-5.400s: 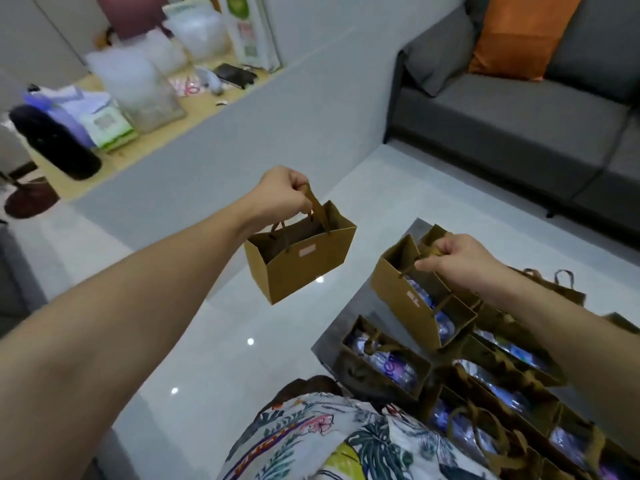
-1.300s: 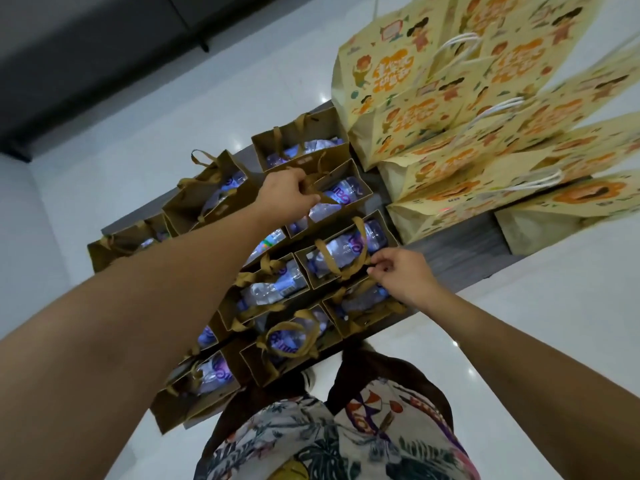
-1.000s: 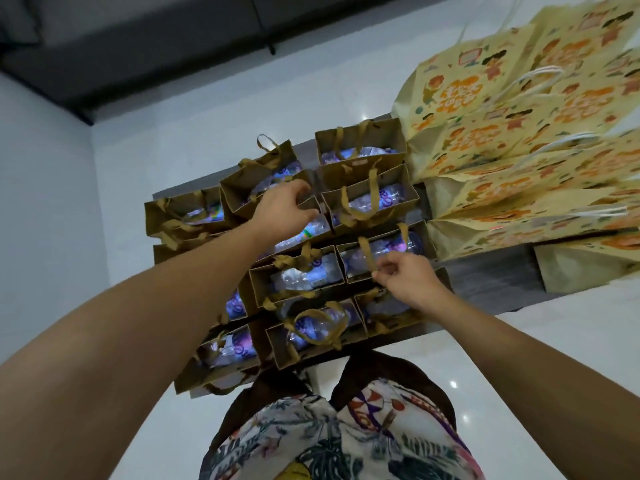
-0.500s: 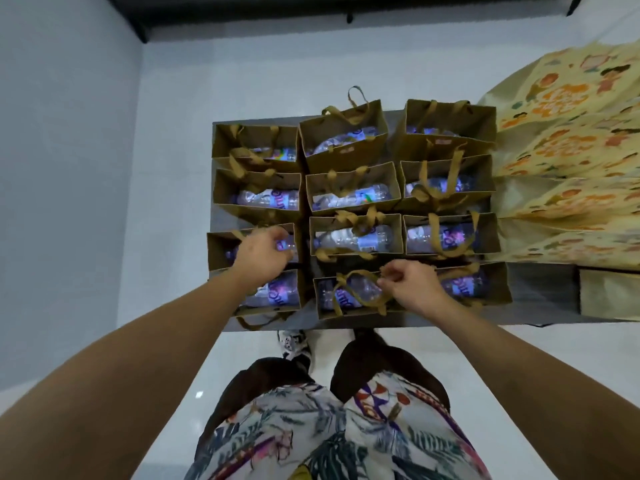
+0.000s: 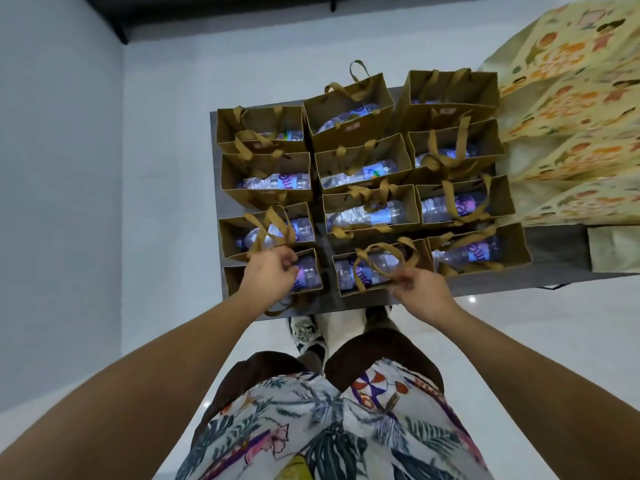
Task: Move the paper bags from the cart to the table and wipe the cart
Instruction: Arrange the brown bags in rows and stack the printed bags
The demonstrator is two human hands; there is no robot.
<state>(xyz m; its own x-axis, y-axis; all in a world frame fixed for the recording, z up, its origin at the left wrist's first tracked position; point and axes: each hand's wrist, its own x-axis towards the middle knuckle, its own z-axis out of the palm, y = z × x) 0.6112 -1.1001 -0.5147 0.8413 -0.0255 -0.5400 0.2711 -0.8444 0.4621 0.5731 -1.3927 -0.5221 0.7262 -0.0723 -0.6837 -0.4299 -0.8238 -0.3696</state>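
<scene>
Several small brown paper bags (image 5: 363, 161), each with a water bottle inside, stand in rows on a grey cart top (image 5: 554, 258). My left hand (image 5: 268, 275) is over the nearest left bag and pinches the ribbon handles of the bag just behind it (image 5: 266, 233). My right hand (image 5: 420, 287) pinches the looped handles of the nearest middle bag (image 5: 374, 268). Both bags rest on the cart.
Several large yellow printed paper bags (image 5: 568, 133) lie overlapping on the right part of the cart. A grey wall (image 5: 59, 202) runs along the left. White glossy floor surrounds the cart; my legs and a shoe (image 5: 306, 336) are at its near edge.
The view has swung square over the cart. Both hands have come back from the far rows to the nearest bags and closed on their handles.
</scene>
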